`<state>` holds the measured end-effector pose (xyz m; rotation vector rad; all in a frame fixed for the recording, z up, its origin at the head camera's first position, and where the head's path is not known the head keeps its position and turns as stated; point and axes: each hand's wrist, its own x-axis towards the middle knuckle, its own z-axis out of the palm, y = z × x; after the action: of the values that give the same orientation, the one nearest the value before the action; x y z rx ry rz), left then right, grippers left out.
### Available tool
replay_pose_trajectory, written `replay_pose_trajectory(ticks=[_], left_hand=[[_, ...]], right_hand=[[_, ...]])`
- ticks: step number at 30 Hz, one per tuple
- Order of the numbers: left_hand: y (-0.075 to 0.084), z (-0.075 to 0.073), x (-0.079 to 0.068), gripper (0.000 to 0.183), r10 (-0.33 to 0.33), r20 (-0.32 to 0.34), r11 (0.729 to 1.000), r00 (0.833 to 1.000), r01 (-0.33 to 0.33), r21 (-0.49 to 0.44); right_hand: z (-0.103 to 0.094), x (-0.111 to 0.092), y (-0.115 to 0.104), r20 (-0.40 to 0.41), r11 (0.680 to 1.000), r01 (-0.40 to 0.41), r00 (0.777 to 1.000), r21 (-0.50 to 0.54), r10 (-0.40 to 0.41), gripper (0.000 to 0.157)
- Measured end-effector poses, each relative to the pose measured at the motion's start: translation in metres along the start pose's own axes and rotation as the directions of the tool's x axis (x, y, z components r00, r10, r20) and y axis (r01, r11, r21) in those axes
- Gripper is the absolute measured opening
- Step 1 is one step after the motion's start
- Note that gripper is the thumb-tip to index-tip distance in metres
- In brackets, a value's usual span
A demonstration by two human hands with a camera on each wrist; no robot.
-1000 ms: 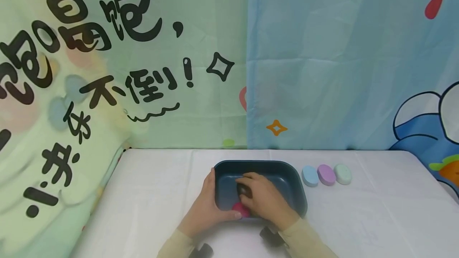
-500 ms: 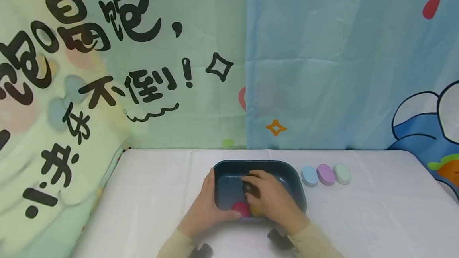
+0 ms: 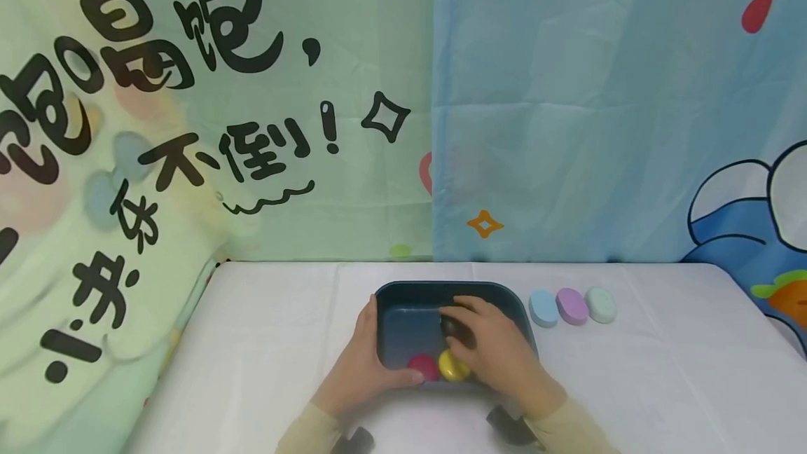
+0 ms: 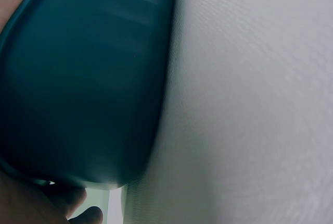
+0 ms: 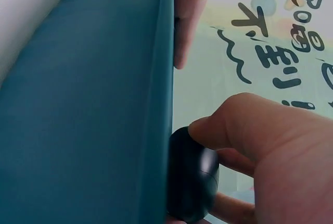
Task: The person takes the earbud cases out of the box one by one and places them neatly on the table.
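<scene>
A dark blue rectangular tray [image 3: 403,331] stands on the white table. My left hand [image 3: 356,363] grips its front left corner, fingers along the left wall and thumb at the front rim. Inside the tray my right hand [image 3: 501,352] holds a glossy black egg-shaped piece [image 5: 191,182] with a fine seam, pinched between thumb and fingers. A pink-red round piece [image 3: 424,367] lies against the front wall near my left thumb. Just right of it sits a yellow rounded piece [image 3: 452,366], partly covered by my right hand.
Three flat round pieces stand in a row right of the tray: light blue [image 3: 543,308], purple [image 3: 572,306] and pale green [image 3: 601,305]. A printed cloth backdrop [image 3: 372,216] hangs behind the table's back edge.
My right hand has slid to the right inside the tray with the black piece, uncovering the yellow piece. My left hand keeps its hold on the tray.
</scene>
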<state>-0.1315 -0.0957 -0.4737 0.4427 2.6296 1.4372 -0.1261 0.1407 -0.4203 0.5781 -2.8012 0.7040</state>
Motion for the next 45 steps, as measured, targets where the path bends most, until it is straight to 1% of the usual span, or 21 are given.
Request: replay_pose_trajectory(ticks=[11, 18, 25, 31, 38, 41, 45], left_hand=[[0.0, -0.001, 0.001, 0.136, 0.006, -0.009, 1.0, 1.0, -0.006, -0.001], [0.0, 0.0, 0.001, 0.136, -0.009, 0.002, 1.0, 1.0, 0.009, 0.01], [0.001, 0.0, 0.001, 0.135, -0.013, 0.006, 1.0, 1.0, 0.013, -0.003], [-0.001, 0.0, 0.002, 0.135, -0.009, 0.003, 1.0, 1.0, 0.009, 0.006], [-0.002, 0.001, 0.001, 0.136, -0.005, -0.001, 1.0, 1.0, 0.005, 0.007], [-0.002, 0.001, 0.001, 0.136, -0.008, -0.001, 1.0, 1.0, 0.008, 0.005], [-0.002, 0.001, 0.001, 0.136, -0.007, -0.002, 1.0, 1.0, 0.007, 0.004]], right_hand=[[-0.011, -0.007, 0.01, -0.06, 0.999, 0.037, 0.998, -0.013, -0.037, 0.042], [-0.019, -0.013, 0.015, -0.064, 1.0, -0.006, 0.998, -0.003, 0.006, 0.042], [-0.026, -0.017, 0.021, -0.095, 1.0, -0.019, 0.995, -0.001, 0.019, 0.043], [-0.031, -0.023, 0.025, -0.144, 1.0, -0.003, 0.99, -0.013, 0.001, 0.042], [-0.037, -0.03, 0.031, -0.193, 0.999, 0.026, 0.981, -0.025, -0.03, 0.046], [-0.04, -0.034, 0.034, -0.191, 1.0, 0.005, 0.982, -0.03, -0.011, 0.048], [-0.044, -0.038, 0.039, -0.16, 0.998, -0.038, 0.987, -0.046, 0.031, 0.049]])
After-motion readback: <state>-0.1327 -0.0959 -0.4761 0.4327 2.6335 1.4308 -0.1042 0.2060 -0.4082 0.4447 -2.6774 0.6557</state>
